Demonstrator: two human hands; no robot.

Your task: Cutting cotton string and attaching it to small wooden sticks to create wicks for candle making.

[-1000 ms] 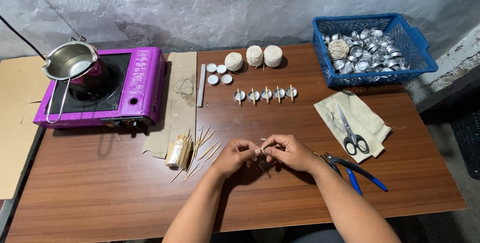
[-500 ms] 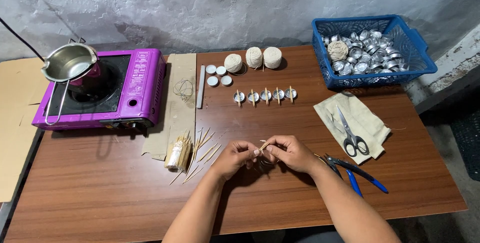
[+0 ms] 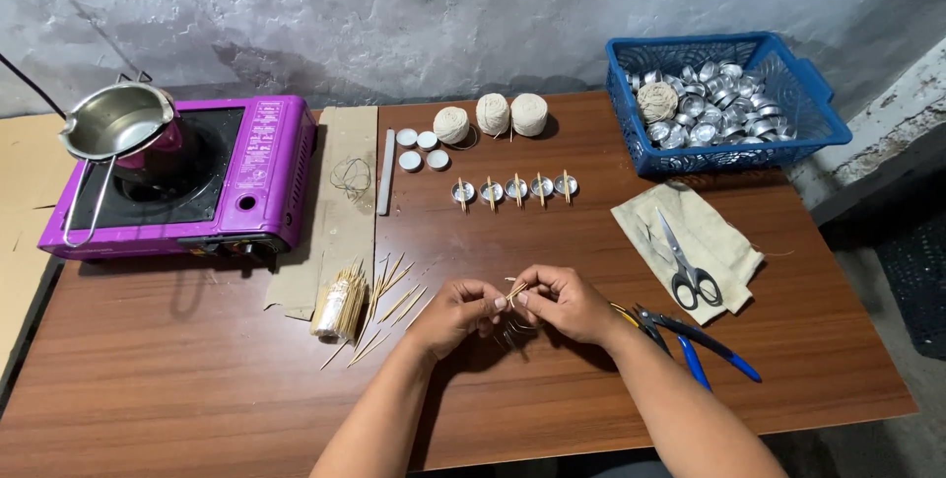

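Two hands: we see our left hand [image 3: 455, 308] and right hand [image 3: 564, 303] meeting fingertip to fingertip over the table [image 3: 197, 379].
Stick: a thin wooden stick [image 3: 516, 290] is pinched between the fingertips of both hands, tilted, its tip poking just above them.
Cup: a small metal cup [image 3: 512, 328] sits just below the fingers, mostly hidden.
Change: against the earlier frame, we find the hands and stick unchanged; only the view has shifted slightly.
Left of fingers: loose sticks and a bundle [image 3: 340, 307] lie near.
Right of fingers: blue-handled pliers [image 3: 690, 340] near, scissors [image 3: 682, 263] on a cloth [image 3: 724, 241].
Beyond fingers: five cups with sticks [image 3: 514, 189] in a row.
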